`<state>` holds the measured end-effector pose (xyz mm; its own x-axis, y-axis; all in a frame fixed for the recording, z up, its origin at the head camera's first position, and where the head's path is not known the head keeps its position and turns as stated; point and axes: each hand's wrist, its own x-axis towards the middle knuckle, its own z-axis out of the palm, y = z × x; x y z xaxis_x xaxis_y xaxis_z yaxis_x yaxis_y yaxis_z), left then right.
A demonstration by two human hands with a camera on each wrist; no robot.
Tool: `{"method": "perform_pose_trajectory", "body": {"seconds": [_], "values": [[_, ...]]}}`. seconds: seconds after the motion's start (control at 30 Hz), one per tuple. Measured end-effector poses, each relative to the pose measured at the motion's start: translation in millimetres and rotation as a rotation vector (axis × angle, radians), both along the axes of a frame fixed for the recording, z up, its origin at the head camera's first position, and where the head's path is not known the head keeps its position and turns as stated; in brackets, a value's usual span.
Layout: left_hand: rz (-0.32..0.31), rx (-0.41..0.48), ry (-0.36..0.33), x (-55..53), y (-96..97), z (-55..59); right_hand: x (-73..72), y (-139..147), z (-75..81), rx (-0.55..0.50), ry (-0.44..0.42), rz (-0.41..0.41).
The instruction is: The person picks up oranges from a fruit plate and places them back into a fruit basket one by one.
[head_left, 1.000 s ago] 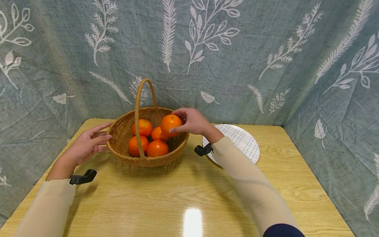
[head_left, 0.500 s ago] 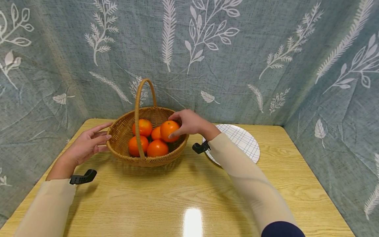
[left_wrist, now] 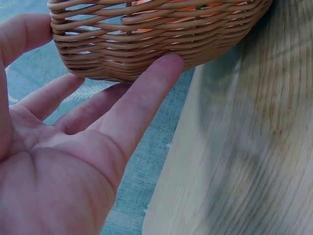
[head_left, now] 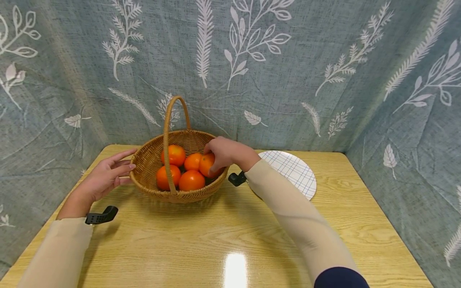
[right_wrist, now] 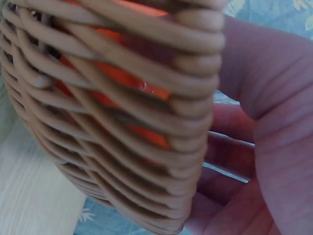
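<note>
A brown wicker basket (head_left: pixel 147 180) with a tall arched handle stands at the left back of the table, with several oranges (head_left: pixel 191 181) inside. My right hand (head_left: pixel 230 152) reaches over the basket's right rim and holds one orange (head_left: pixel 207 163) low among the others, thumb on its near side. In the right wrist view, woven wall hides most of that orange and the fingertips. My left hand (head_left: pixel 108 176) touches the basket's left end with its fingers extended. The left wrist view shows one fingertip (left_wrist: pixel 168 66) against the weave and the other fingers (left_wrist: pixel 54 95) around that end.
A round white plate (head_left: pixel 293 172) with a blue grid pattern lies right of the basket, partly behind the right forearm. Blue-grey leaf-patterned cloth (head_left: pixel 288 100) hangs behind and beside the wooden table (head_left: pixel 180 248).
My right hand has moved down and slightly left, lowering the held orange into the basket beside the others. The left hand has stayed at the basket's left end.
</note>
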<state>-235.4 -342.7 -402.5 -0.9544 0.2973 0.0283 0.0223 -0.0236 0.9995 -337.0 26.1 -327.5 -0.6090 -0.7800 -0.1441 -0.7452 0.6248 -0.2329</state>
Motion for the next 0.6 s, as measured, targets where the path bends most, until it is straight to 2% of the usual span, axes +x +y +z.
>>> {"method": "perform_pose_trajectory", "body": {"seconds": [0.3,0.4,0.5,0.6], "values": [[-0.027,0.026,0.014,-1.5,-0.7,0.1,5.2,-5.5,4.8,0.061,0.014,-0.018],[-0.029,0.013,0.016,-1.1,-1.9,0.7,6.5,-2.2,4.1,0.039,0.007,-0.019],[0.001,-0.079,0.020,-1.9,-2.7,4.4,6.0,6.2,1.5,-0.048,-0.012,-0.027],[0.061,-0.266,0.041,-3.0,-3.2,11.5,5.0,18.4,-2.3,-0.179,-0.022,-0.047]]}}
